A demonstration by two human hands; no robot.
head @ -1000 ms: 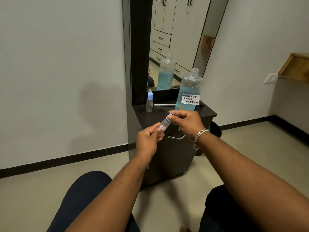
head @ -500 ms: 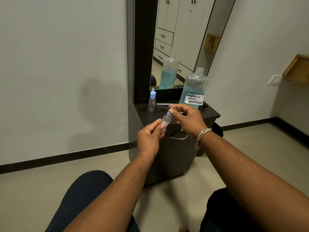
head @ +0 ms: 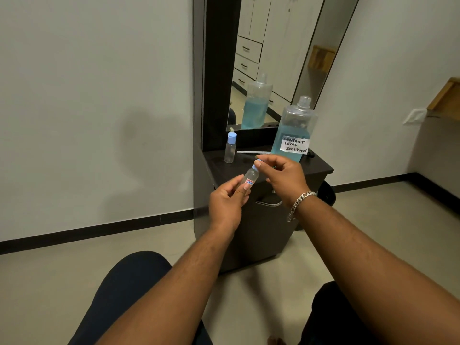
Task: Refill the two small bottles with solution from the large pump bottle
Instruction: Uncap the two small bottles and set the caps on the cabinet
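Note:
My left hand (head: 227, 201) grips a small clear bottle (head: 251, 177) with a red-and-blue label, tilted up to the right in front of the dark cabinet (head: 261, 220). My right hand (head: 283, 176) pinches its blue cap (head: 257, 163) between thumb and fingertips. A second small bottle (head: 230, 148) with a blue cap stands upright at the cabinet top's left rear. The large bottle (head: 295, 131), half full of blue liquid and labelled "contact lens solution", stands at the right rear with no pump in its neck.
A thin white tube (head: 252, 152) lies on the cabinet top between the two standing bottles. A tall mirror (head: 273, 58) rises behind them. A wooden shelf (head: 445, 98) juts from the right wall. My knees are at the bottom of the view.
Both hands have lifted the small bottle slightly higher, nearer the cabinet top. My right fingers have shifted on the cap. The standing bottles have not moved.

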